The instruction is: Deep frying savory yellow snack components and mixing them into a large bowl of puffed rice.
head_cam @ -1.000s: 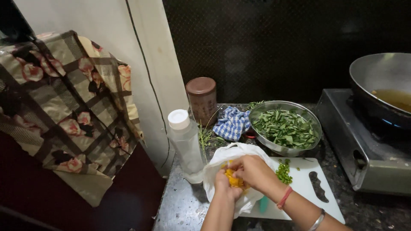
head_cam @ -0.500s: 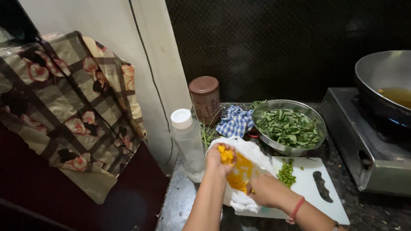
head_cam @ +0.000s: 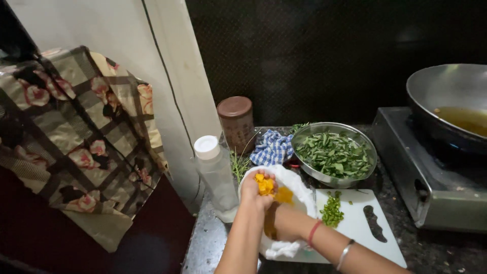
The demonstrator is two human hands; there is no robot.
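Low centre of the frame, the left hand (head_cam: 256, 192) cups orange pieces (head_cam: 265, 184) in curled fingers; the right hand (head_cam: 284, 223) (its grip hidden) sits beneath, over the white cloth (head_cam: 299, 190).

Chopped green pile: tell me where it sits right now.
In the head view, the chopped green pile lies on the white cutting board, just right of the right hand and below the steel bowl of leaves.

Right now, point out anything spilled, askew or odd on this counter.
Loose green sprigs lie strewn on the dark counter between the plastic bottle and the checked cloth, outside the steel bowl. Nothing else stands out.
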